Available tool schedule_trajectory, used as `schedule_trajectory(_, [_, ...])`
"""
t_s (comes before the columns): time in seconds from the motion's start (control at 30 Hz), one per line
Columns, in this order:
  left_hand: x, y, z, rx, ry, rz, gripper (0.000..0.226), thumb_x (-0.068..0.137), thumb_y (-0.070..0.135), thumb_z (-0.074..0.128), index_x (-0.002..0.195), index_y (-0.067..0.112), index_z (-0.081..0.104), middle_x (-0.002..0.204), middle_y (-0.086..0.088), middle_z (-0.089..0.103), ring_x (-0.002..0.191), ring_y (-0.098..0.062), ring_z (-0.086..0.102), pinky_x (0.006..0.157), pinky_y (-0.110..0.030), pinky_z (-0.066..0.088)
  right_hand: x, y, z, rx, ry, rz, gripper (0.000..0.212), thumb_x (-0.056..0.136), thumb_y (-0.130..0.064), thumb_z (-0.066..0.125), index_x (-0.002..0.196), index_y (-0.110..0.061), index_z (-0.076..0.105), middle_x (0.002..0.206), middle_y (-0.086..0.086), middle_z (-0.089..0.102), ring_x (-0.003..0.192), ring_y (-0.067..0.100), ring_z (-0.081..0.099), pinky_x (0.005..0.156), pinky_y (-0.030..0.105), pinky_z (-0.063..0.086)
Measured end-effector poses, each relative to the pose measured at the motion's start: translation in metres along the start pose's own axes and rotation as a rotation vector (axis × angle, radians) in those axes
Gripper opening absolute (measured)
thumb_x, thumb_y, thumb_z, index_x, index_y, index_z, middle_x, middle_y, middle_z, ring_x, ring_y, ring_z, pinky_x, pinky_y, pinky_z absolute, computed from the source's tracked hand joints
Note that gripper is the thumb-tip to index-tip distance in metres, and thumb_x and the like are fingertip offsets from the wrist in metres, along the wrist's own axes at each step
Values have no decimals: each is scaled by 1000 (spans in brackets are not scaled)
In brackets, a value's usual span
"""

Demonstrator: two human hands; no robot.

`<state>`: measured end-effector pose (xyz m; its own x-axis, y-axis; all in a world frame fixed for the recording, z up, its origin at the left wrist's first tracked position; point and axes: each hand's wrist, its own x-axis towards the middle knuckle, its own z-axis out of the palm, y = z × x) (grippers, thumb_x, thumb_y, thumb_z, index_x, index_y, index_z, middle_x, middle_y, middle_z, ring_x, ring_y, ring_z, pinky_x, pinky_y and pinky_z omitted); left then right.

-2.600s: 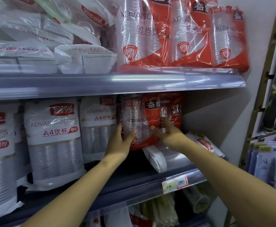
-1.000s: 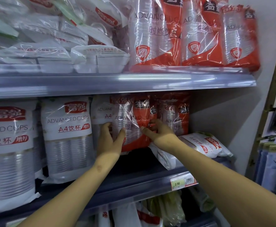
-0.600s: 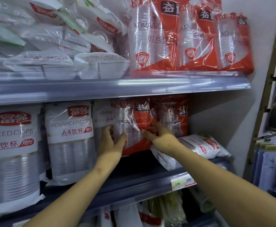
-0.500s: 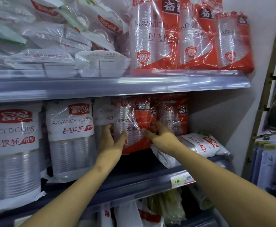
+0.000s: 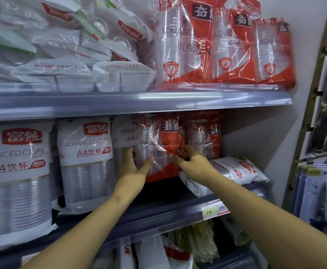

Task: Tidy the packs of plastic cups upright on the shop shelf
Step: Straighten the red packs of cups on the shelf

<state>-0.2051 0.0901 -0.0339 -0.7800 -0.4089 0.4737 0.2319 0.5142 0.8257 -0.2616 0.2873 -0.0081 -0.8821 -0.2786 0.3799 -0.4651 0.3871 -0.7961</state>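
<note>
A red-and-clear pack of plastic cups (image 5: 159, 144) stands upright on the middle shelf (image 5: 158, 212). My left hand (image 5: 132, 168) grips its left side and my right hand (image 5: 191, 162) grips its right side. Behind it to the right stands another red pack (image 5: 205, 136). A white pack of cups (image 5: 236, 168) lies flat on its side at the shelf's right end, just beyond my right hand. White A4 cup packs (image 5: 87, 162) stand upright to the left, and one white pack (image 5: 122, 133) is partly hidden behind the held pack.
The upper shelf (image 5: 139, 100) carries red cup packs (image 5: 225, 47) on the right and white bagged trays (image 5: 81, 55) on the left. A price tag (image 5: 215, 210) marks the middle shelf's edge. More packs (image 5: 178, 249) fill the shelf below. A rack of hanging goods (image 5: 326, 133) stands at right.
Both hands have shifted the red pack to the left, so it overlaps the white pack behind it. The second red pack and the flat white pack have stayed put.
</note>
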Motion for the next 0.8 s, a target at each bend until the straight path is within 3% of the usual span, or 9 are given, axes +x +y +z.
schedule_trajectory(0.07, [-1, 0, 0, -3, 6, -10, 71, 85, 55, 64, 145, 30, 32, 142, 1, 48, 113, -10, 46, 87, -28, 38, -3, -1, -3, 20, -11, 11, 35, 88, -53, 68, 114, -38, 49, 90, -26, 61, 80, -7, 58, 64, 12, 42])
schedule_trajectory(0.17, [-2, 1, 1, -11, 16, -13, 68, 86, 53, 64, 143, 30, 34, 141, 1, 49, 121, -17, 49, 90, -29, 39, -5, -3, -5, 38, -13, 20, 36, 88, -51, 69, 114, -36, 49, 92, -24, 61, 81, -8, 57, 61, 8, 40])
schedule_trajectory(0.33, [-4, -1, -2, 3, 3, -20, 71, 88, 52, 63, 146, 27, 31, 143, -1, 48, 125, -22, 49, 98, -35, 43, -5, 3, -12, 14, 45, 39, 40, 85, -49, 73, 117, -30, 58, 100, -10, 71, 92, 9, 67, 76, 23, 52])
schedule_trajectory(0.43, [-8, -4, -3, -1, -14, -29, 72, 88, 53, 62, 147, 25, 31, 144, -2, 46, 125, -22, 48, 98, -37, 43, -7, 6, -18, -16, 94, 54, 38, 85, -51, 72, 114, -31, 58, 94, -18, 67, 84, -3, 62, 61, 11, 45])
schedule_trajectory(0.63, [-18, -14, -3, -6, -34, -72, 72, 88, 53, 62, 146, 26, 30, 142, 0, 44, 114, -13, 46, 87, -29, 39, -11, 9, -23, -65, 143, 65, 43, 86, -53, 70, 117, -26, 60, 91, -16, 65, 89, 9, 64, 74, 25, 46])
schedule_trajectory(0.8, [-23, -18, -1, -7, -42, -88, 71, 88, 50, 63, 146, 25, 30, 142, -1, 45, 118, -15, 46, 91, -30, 40, -16, 12, -28, -112, 195, 75, 24, 90, -45, 66, 108, -29, 62, 87, -18, 66, 81, 1, 60, 63, 23, 45])
